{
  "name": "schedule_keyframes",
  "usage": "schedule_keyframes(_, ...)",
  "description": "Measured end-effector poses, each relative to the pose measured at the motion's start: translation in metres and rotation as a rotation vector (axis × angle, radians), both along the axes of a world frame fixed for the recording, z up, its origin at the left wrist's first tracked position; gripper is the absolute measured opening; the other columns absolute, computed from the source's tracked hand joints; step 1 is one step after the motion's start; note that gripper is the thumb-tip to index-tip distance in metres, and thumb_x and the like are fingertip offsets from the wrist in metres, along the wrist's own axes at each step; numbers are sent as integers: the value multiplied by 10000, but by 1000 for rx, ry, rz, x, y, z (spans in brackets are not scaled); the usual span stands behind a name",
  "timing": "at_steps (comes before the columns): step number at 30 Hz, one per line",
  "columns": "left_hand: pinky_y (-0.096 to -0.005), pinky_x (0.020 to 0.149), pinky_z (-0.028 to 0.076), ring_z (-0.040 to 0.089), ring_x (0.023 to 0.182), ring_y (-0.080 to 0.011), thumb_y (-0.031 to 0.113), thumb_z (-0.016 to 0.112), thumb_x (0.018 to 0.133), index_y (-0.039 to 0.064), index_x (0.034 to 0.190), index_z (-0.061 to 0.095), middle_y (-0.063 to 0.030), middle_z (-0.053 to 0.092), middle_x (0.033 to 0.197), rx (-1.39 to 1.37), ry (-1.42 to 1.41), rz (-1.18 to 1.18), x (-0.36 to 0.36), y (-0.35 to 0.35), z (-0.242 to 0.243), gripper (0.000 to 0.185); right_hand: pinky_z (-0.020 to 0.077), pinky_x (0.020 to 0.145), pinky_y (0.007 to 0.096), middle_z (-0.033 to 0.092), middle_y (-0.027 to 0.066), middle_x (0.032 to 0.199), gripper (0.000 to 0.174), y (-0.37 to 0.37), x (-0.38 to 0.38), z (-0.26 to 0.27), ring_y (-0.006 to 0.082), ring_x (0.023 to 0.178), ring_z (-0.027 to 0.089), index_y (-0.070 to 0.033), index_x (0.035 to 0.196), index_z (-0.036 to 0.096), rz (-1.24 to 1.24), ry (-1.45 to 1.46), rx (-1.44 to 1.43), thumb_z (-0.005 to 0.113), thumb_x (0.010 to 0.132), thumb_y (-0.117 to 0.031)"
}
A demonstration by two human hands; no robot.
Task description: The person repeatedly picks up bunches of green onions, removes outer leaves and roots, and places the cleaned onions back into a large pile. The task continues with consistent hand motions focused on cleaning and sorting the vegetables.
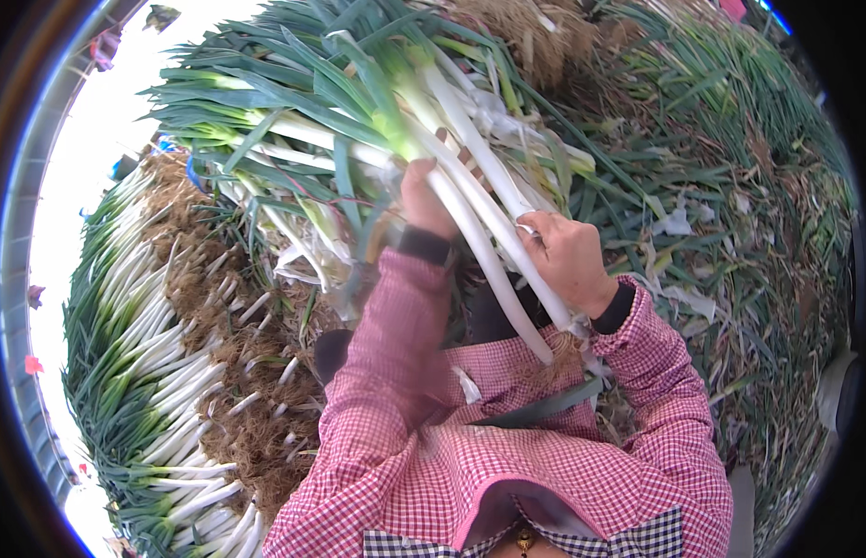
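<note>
My left hand (426, 195) is closed around the white shanks of a few long green onions (461, 209), just below their green leaves. Two of these shanks run down toward my lap, their stringy roots (562, 356) hanging over the pink checked smock (531, 453). My right hand (569, 261) has its thumb and finger pinched on a white shank or its loose skin; which of the two is hard to tell. Its palm side is hidden. Beyond my left hand lies a heap of green onions (279, 97) with their leaves pointing up and left.
On the left, a long row of green onions (168, 376) lies with brown roots (258, 432) facing me. Stripped leaves and pale skins (698, 279) cover the ground at the right. More green onion leaves (740, 91) and a root mass (537, 42) lie at the far side.
</note>
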State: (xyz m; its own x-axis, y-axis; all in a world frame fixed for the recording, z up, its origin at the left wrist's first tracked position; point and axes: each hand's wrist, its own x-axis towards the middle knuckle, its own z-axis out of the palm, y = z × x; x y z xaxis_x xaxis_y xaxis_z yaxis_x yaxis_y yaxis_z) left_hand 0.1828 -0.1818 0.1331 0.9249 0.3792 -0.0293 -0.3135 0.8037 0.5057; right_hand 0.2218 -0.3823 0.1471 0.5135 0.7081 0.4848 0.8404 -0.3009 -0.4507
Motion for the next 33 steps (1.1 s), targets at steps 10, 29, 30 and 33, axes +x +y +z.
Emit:
schedule_keyframes(10, -504, 897, 435, 548, 940, -360, 146, 555, 679, -3, 1036, 533, -174, 573, 1001, 81, 202, 3, 28, 9, -8, 388, 437, 815, 429, 620, 112, 987, 159, -37, -20, -30, 282, 896, 584, -24, 836, 579, -76, -229, 312, 676, 712, -43)
schedule_keyframes(29, -544, 839, 461, 565, 927, -358, 260, 597, 672, 11, 1035, 537, -146, 585, 969, 137, 72, -10, 12, -5, 0, 445, 424, 840, 368, 591, 115, 904, 71, -93, -51, -36, 289, 924, 554, -13, 802, 598, 70, 111, 354, 617, 735, -24)
schedule_keyframes(30, -538, 846, 459, 564, 924, -356, 270, 600, 673, 15, 1032, 538, -143, 585, 965, 105, 76, -26, 11, -9, -1, 444, 420, 854, 364, 594, 113, 908, 63, -104, -54, -39, 287, 934, 554, -18, 806, 598, -10, 352, 330, 615, 746, -23)
schedule_keyframes(33, -513, 862, 455, 564, 911, -342, 294, 608, 682, 21, 1025, 542, -132, 586, 954, 56, 100, -61, 9, -25, -3, 443, 408, 883, 356, 599, 109, 920, 50, -127, -62, -43, 285, 951, 554, -34, 824, 599, -83, 643, 397, 609, 776, -26)
